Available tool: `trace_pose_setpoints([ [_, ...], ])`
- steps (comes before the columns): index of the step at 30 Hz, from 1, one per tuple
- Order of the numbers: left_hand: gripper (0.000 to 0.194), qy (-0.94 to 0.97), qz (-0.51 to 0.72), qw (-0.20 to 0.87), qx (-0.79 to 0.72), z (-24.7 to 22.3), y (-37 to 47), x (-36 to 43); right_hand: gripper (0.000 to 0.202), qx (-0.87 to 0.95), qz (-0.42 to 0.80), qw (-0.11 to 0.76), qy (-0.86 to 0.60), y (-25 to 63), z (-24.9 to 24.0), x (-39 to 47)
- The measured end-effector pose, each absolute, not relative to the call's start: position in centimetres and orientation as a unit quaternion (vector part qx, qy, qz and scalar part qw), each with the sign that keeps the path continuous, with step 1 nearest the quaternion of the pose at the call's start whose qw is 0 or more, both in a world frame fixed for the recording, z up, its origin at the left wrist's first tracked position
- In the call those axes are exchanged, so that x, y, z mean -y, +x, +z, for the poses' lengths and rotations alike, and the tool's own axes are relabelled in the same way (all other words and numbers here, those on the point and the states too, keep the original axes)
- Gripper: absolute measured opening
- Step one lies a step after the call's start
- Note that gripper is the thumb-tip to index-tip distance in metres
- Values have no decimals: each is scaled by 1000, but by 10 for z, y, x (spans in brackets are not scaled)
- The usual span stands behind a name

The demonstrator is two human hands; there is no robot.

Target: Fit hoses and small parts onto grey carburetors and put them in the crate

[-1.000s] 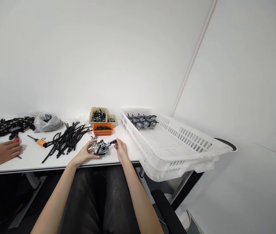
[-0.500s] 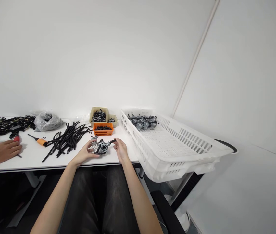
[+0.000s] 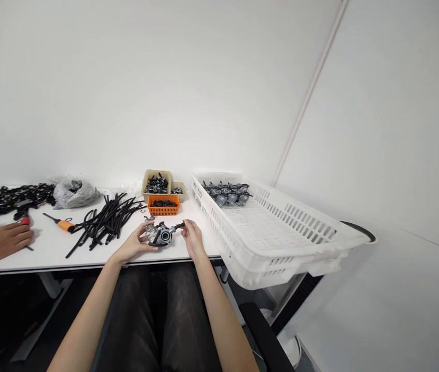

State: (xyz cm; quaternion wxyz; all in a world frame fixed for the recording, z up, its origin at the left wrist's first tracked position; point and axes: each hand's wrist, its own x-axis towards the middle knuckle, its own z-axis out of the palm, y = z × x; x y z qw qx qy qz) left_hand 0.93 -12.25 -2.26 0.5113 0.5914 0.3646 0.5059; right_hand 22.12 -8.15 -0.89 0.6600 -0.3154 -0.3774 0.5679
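A grey metal carburetor (image 3: 164, 235) is held just above the white table (image 3: 134, 256), near its front edge. Fingers of my left hand (image 3: 136, 245) are wrapped round its left side. My right hand (image 3: 192, 236) pinches a short black tube (image 3: 179, 226) that sticks out from the carburetor's right side. Behind it stands an orange basket (image 3: 164, 211) of small black parts. A small black ring (image 3: 142, 211) lies left of this basket.
Black hoses (image 3: 107, 222) and an orange-handled screwdriver (image 3: 64, 225) lie left. Another person's hand (image 3: 6, 242) rests by a red handle. Beige bins (image 3: 145, 181) stand behind; a white crate (image 3: 258, 253) holding several carburetors stands right. A plastic bag (image 3: 75, 194) sits at the back.
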Motion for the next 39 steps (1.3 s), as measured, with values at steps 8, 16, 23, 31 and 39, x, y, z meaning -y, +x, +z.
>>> trace_pose_setpoints([
  [8, 87, 589, 506, 511, -370, -23, 9, 121, 32, 381, 578, 651, -310, 222, -7, 84],
  [16, 90, 593, 500, 513, -367, -21, 10, 123, 32, 377, 566, 662, -315, 222, -9, 82],
  [23, 88, 588, 509, 508, -371, -21, 10, 123, 33, 381, 575, 651, -318, 222, -7, 83],
  [31, 89, 591, 505, 508, -371, -23, 9, 122, 33, 383, 569, 655, -316, 222, -7, 83],
  [39, 88, 589, 509, 506, -372, -22, 10, 122, 34, 383, 573, 652, -317, 221, -9, 82],
])
